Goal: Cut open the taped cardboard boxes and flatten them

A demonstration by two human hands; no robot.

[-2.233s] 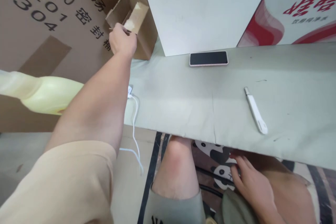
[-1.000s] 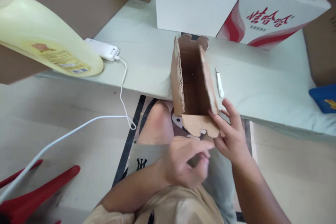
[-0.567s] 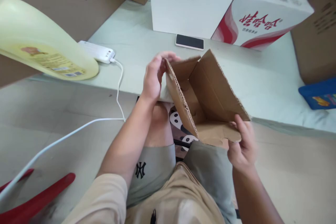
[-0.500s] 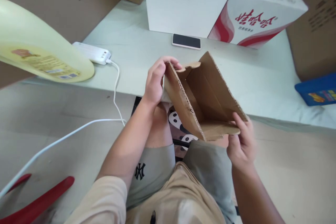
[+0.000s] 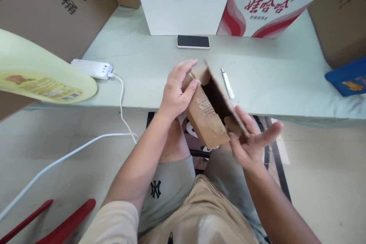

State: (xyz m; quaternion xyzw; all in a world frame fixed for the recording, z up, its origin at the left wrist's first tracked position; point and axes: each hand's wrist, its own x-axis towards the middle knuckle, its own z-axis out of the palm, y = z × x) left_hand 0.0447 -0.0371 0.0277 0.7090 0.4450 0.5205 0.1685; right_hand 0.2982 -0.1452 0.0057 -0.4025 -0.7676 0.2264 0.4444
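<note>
A small brown corrugated cardboard box [image 5: 206,113] is held over my lap, in front of the table's edge, its open top facing up. My left hand [image 5: 176,90] grips its far left end, thumb on the side wall and fingers over the rim. My right hand [image 5: 251,141] supports the near right end from below, palm up with the fingers stretched out. A white pen-like tool [image 5: 227,83] lies on the table just beyond the box.
A black phone [image 5: 193,41] lies on the pale green table [image 5: 143,65] before a white box [image 5: 183,0] and a red-and-white carton [image 5: 265,4]. A white power bank [image 5: 91,68] with cable, a yellow bottle [image 5: 37,80], a blue item [image 5: 347,80] and big cardboard boxes surround it.
My left hand fetched the box from the far left and brought it over my lap. The box has since been folded narrower and turned; my right hand has shifted from pinching a flap to cradling it.
</note>
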